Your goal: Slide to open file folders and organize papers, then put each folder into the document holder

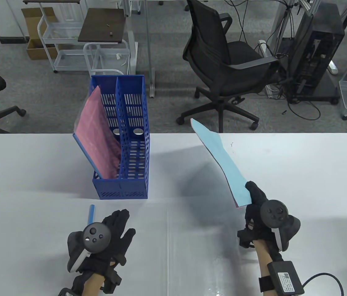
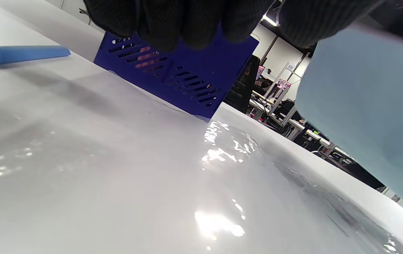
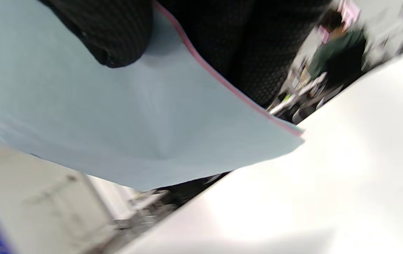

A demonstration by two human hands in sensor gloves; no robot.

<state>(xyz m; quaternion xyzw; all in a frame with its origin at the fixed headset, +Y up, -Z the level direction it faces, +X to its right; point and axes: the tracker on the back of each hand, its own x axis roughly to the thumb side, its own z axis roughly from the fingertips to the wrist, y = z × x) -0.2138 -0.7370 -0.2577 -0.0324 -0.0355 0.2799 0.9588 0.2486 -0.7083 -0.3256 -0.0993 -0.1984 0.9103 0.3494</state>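
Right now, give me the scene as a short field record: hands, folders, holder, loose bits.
left hand: open, palm down low over the table, holding nothing
right hand: grips light blue papers by the near end, raised off the table
document holder: blue, two slots, upright
pink folder: leaning in the holder's left slot
right slot: nothing seen in it
blue slide bar: flat on the table, beside the left hand's fingers
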